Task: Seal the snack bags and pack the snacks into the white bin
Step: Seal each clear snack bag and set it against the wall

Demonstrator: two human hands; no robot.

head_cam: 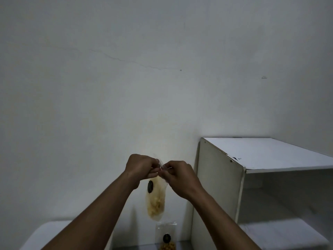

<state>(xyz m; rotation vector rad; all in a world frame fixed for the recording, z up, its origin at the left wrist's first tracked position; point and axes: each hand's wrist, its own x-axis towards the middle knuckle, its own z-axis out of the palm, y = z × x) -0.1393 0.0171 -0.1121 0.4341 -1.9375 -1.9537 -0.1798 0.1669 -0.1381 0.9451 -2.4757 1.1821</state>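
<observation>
Mostly hidden from us are our fingertips, curled over the mouth of the clear snack bag [155,201], so we cannot make out its seal. Our left hand [142,166] and right hand [180,175] both pinch its top edge, and the bag hangs in the air before the pale wall [126,78]. Below, a second bag [166,237] is cut off by the frame edge. At right is a white shelf unit [270,156]; a white shape [46,235] lower left, we cannot tell what.

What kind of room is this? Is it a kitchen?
Probably not a kitchen; it looks like a plain storage corner indoors. There is a bare white wall with a crack, a white shelf unit, and a snack bag whose top the left hand and right hand pinch.
</observation>
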